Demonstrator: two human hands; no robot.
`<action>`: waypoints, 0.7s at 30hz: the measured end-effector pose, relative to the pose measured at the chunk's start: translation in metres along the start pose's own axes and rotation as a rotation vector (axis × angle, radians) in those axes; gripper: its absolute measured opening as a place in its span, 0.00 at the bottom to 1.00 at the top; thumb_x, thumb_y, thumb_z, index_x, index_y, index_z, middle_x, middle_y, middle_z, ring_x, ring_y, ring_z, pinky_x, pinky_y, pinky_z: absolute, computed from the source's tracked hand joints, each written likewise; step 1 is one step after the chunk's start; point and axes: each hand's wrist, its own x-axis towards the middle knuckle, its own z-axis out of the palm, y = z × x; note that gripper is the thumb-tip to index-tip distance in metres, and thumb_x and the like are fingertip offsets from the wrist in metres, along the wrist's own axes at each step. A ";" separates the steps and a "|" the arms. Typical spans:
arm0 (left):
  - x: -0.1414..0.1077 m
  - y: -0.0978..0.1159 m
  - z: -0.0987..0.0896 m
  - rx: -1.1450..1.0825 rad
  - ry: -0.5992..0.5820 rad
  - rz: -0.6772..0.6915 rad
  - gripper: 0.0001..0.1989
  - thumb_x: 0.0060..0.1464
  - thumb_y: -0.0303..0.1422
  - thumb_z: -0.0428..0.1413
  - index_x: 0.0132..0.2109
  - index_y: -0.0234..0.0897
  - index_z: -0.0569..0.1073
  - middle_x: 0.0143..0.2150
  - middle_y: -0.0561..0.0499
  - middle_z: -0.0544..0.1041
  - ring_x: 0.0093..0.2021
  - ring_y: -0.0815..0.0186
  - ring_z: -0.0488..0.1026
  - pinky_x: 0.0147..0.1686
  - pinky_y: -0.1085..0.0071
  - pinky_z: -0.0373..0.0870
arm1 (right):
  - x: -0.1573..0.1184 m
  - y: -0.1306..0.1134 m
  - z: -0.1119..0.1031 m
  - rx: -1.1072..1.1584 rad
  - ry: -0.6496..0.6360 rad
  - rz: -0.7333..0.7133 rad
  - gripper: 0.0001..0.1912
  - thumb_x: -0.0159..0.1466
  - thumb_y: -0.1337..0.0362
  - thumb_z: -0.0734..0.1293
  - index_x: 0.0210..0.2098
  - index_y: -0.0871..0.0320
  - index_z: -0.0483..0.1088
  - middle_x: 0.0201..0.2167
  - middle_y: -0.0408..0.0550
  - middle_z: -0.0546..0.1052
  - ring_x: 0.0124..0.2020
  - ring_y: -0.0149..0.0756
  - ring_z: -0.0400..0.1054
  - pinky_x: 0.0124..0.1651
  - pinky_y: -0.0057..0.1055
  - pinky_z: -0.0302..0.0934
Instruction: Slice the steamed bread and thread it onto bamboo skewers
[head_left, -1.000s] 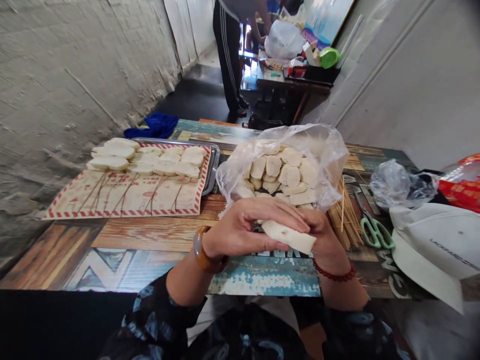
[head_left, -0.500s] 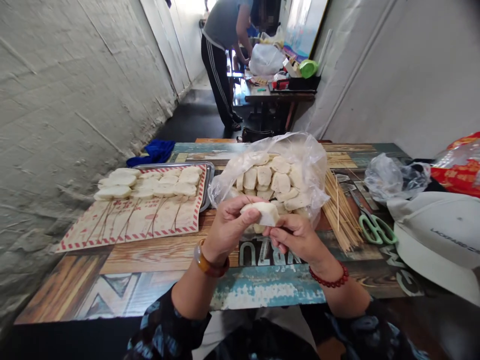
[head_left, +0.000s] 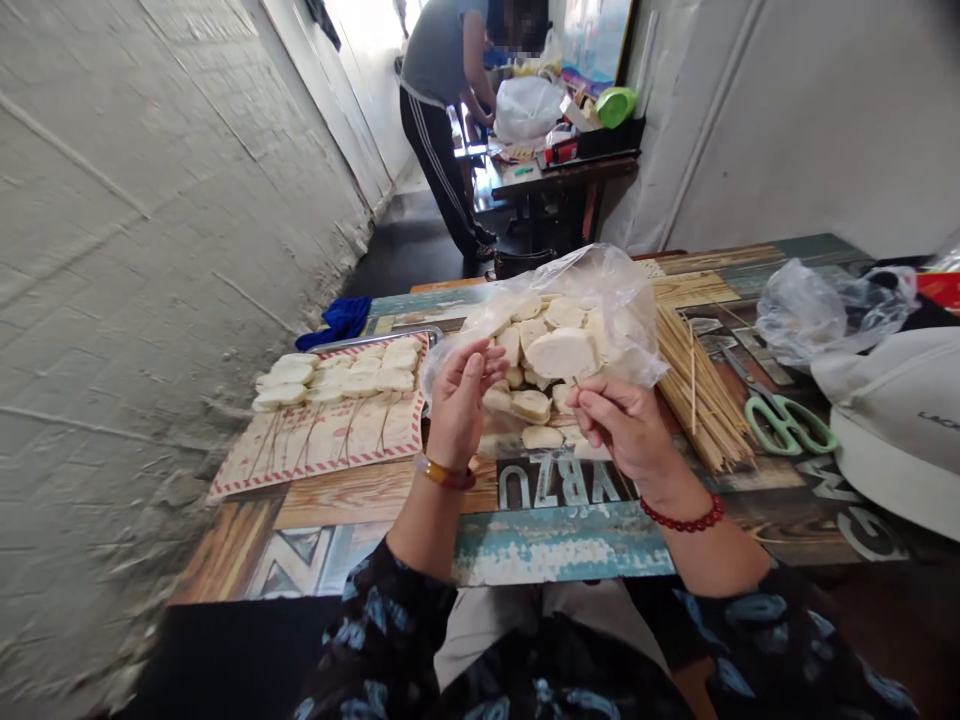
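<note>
Slice [head_left: 562, 353] stands raised above the open bag [head_left: 634, 290], on what I judge is a thin stick [head_left: 576, 382] pinched in my right hand [head_left: 619, 425]. My left hand [head_left: 461, 400] is open, near but apart. Skewering looks finished to me; any move from here calls for a steady pinch and level carrying. Half a second earlier, my left fingers held the slice; now they've released it, and its broad face shows.

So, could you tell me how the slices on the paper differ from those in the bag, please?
The skewered slices on the paper lie in rows; the loose slices in the bag are heaped. The skewered slices have thin sticks; the loose slices show none. Both are pale.
</note>
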 end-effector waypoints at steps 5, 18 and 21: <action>0.036 -0.011 -0.011 0.473 0.120 0.220 0.14 0.59 0.37 0.59 0.49 0.35 0.77 0.50 0.43 0.80 0.50 0.62 0.77 0.55 0.65 0.72 | 0.005 -0.007 -0.002 0.096 0.100 -0.023 0.10 0.57 0.57 0.74 0.29 0.58 0.78 0.17 0.37 0.68 0.16 0.22 0.57 0.16 0.20 0.50; 0.084 0.006 0.008 1.865 -0.118 0.152 0.20 0.64 0.36 0.47 0.49 0.27 0.78 0.48 0.29 0.80 0.54 0.45 0.75 0.56 0.52 0.64 | 0.011 0.003 -0.003 0.071 0.002 -0.026 0.15 0.58 0.52 0.73 0.30 0.60 0.76 0.18 0.37 0.69 0.15 0.21 0.57 0.17 0.20 0.50; 0.086 0.004 0.009 1.921 -0.094 0.100 0.21 0.63 0.39 0.48 0.48 0.29 0.78 0.48 0.30 0.80 0.53 0.45 0.75 0.55 0.53 0.64 | 0.012 0.003 -0.004 0.080 -0.004 -0.031 0.15 0.59 0.53 0.72 0.31 0.60 0.76 0.18 0.37 0.69 0.15 0.21 0.57 0.17 0.20 0.50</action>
